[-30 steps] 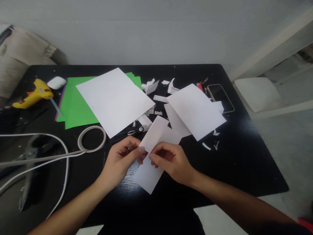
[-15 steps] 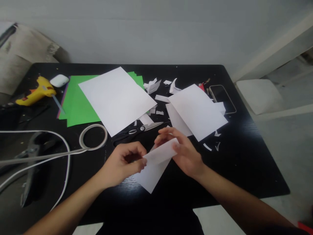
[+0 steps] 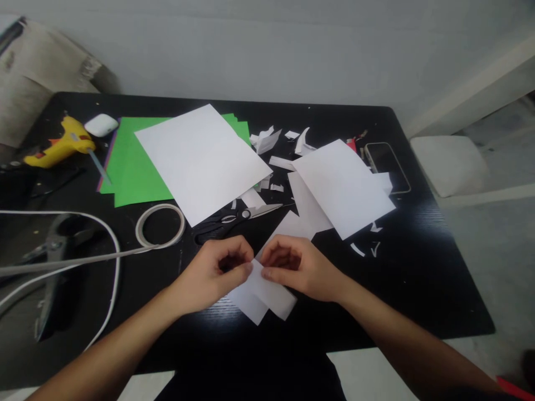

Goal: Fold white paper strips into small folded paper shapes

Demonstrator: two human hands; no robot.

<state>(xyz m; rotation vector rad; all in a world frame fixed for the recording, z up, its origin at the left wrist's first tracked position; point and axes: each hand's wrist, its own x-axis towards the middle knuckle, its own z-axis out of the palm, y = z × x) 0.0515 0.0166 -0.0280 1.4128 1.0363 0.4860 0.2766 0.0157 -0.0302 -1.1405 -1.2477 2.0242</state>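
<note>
A small white strip of paper (image 3: 273, 295) hangs between my two hands, slanting down to the right. My left hand (image 3: 215, 273) pinches its upper left end between thumb and fingers. Close beside it, my right hand (image 3: 307, 267) is closed on the same end, thumb against curled fingers. Beneath the strip, another white sheet (image 3: 248, 306) lies on the black table, partly covered by my hands. Just beyond my hands rest black-handled scissors (image 3: 246, 214), their blades pointing right.
Left are a roll of tape (image 3: 144, 225), a white cable (image 3: 115, 278), pliers (image 3: 54, 256) and a yellow glue gun (image 3: 69, 145). Behind lie a large white sheet (image 3: 200, 161) on green paper (image 3: 134, 167), and paper scraps (image 3: 267, 139). Right are white squares (image 3: 343, 189) and a phone (image 3: 387, 164).
My right hand has moved left, next to my left hand, and its fingers have curled in. The strip has swung from pointing up right to hanging down right.
</note>
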